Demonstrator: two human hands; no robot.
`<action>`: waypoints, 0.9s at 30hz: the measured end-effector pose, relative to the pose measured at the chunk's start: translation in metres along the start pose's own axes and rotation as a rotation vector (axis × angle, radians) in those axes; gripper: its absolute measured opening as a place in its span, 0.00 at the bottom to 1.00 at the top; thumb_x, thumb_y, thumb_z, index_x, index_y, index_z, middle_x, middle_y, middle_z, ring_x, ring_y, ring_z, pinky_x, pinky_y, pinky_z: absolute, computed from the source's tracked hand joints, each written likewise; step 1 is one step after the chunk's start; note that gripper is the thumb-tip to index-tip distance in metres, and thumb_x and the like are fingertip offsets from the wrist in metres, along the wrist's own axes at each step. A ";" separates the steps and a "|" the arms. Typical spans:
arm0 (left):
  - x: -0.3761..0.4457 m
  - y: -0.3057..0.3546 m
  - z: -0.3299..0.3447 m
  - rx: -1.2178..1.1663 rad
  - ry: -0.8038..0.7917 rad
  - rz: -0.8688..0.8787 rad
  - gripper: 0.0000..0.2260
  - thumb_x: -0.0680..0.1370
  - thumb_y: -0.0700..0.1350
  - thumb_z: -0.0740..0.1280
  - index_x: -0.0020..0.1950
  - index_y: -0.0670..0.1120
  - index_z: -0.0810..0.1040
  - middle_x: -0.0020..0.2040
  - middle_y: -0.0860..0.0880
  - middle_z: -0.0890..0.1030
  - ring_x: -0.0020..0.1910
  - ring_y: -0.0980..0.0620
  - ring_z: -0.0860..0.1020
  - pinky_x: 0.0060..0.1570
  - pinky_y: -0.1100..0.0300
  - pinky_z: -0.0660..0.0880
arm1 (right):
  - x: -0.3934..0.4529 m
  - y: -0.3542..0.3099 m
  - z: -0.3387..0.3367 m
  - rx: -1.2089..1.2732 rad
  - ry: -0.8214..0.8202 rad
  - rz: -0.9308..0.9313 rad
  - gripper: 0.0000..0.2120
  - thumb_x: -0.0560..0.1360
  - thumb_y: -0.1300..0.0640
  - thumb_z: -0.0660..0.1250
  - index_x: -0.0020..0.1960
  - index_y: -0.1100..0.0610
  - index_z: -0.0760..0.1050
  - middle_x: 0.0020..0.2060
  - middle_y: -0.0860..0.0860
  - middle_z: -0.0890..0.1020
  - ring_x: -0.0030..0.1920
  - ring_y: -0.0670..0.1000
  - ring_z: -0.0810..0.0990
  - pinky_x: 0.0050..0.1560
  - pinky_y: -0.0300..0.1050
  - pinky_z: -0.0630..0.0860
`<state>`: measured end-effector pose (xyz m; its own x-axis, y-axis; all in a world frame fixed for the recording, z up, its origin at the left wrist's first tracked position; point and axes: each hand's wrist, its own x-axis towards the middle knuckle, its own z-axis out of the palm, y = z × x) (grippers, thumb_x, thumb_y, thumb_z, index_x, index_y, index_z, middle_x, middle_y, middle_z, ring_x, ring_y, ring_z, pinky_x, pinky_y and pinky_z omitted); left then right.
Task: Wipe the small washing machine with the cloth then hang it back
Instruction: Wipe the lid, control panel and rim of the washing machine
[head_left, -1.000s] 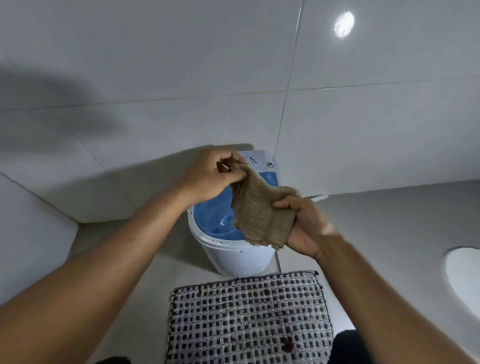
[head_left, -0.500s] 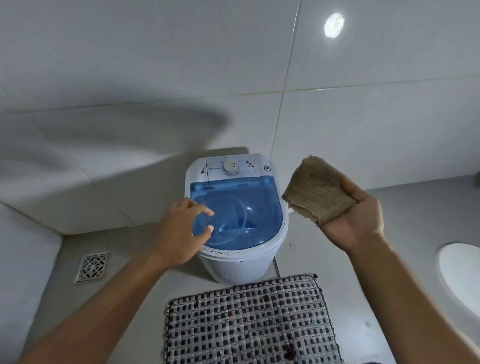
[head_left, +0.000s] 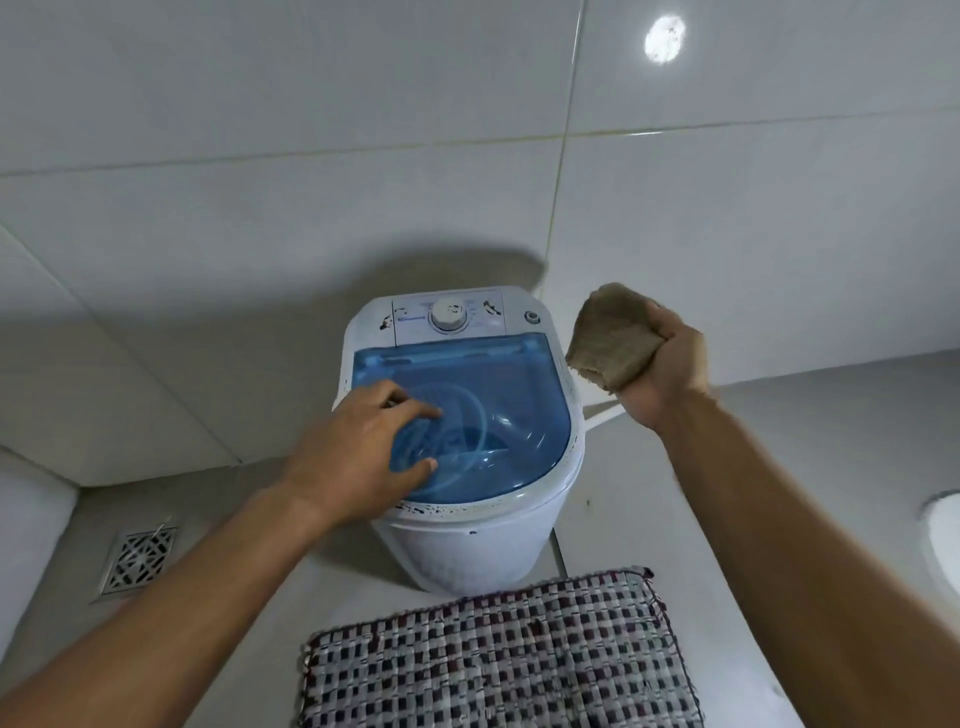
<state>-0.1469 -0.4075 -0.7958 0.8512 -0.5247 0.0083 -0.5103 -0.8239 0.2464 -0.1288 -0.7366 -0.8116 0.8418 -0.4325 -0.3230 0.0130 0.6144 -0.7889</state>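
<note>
Your right hand (head_left: 662, 371) is clenched around the cloth (head_left: 610, 338), bunched into a wad that sticks out past your thumb, held up to the right of the washer (head_left: 467, 540) and clear of it. Your left hand (head_left: 358, 452) has let go of the cloth: a second ago both hands were working it over the machine, and now the left lies fingers spread, grasping nothing, over the near left part of the blue lid (head_left: 524, 410). Whether the palm actually presses the lid or hovers just above it, you cannot tell from here.

That split looks like the setup for wiping: one hand to steady the light machine, the other to carry the cloth. No wiping has begun, since the cloth touches nothing. The lid is shut, a hose coiled beneath it, and dark specks dot the white rim at the front. The dial (head_left: 449, 314) sits at the back by the wall. The mat (head_left: 498, 660) lies just in front, the drain (head_left: 136, 558) off to the left.
</note>
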 end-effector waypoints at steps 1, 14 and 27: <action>0.002 0.000 0.000 0.024 -0.012 0.004 0.26 0.74 0.65 0.69 0.72 0.64 0.70 0.65 0.58 0.71 0.66 0.55 0.71 0.59 0.53 0.77 | 0.006 0.003 0.004 -0.013 0.004 -0.011 0.23 0.80 0.53 0.57 0.72 0.57 0.73 0.68 0.61 0.80 0.60 0.63 0.81 0.46 0.55 0.79; 0.002 0.002 0.002 0.076 -0.016 -0.026 0.27 0.74 0.65 0.69 0.72 0.67 0.68 0.68 0.60 0.69 0.67 0.56 0.70 0.57 0.52 0.79 | 0.024 0.033 0.037 -0.775 -0.461 -0.130 0.22 0.85 0.58 0.56 0.78 0.60 0.65 0.76 0.49 0.68 0.77 0.49 0.64 0.72 0.33 0.61; -0.001 0.008 0.003 0.067 -0.015 -0.054 0.26 0.76 0.65 0.67 0.74 0.66 0.68 0.70 0.59 0.69 0.67 0.56 0.70 0.59 0.56 0.78 | -0.002 0.048 0.021 -1.420 -0.544 -0.371 0.33 0.86 0.47 0.52 0.83 0.55 0.39 0.83 0.48 0.39 0.82 0.46 0.38 0.82 0.46 0.43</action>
<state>-0.1521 -0.4140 -0.7966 0.8758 -0.4823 -0.0181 -0.4716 -0.8631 0.1808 -0.1190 -0.6927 -0.8375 0.9976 0.0610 -0.0331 0.0196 -0.7057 -0.7083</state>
